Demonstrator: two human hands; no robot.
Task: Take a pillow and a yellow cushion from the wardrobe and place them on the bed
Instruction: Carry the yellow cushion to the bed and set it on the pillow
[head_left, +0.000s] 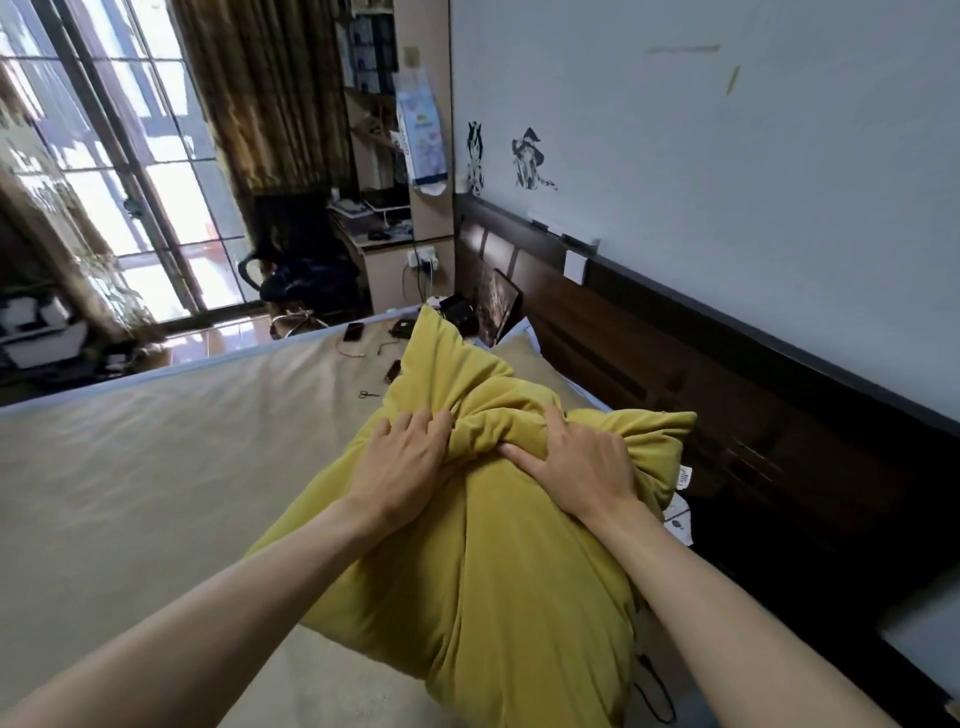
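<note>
- The yellow cushion (483, 545) runs off the bottom edge, so its near end is cut away.
- It hides most of the beige pillow (524, 358) behind it, near the headboard (623, 332).
- Fingertips of the left hand (400, 462) and right hand (576, 462) sink into folds, out of sight.
- Small dark items on the far bed (156, 441) are too small to identify.
- The desk clutter at the far side is blurred.

Both bare arms extended forward; left hand (402, 462) and right hand (576, 467) palms down, fingers curled, gripping.
</note>
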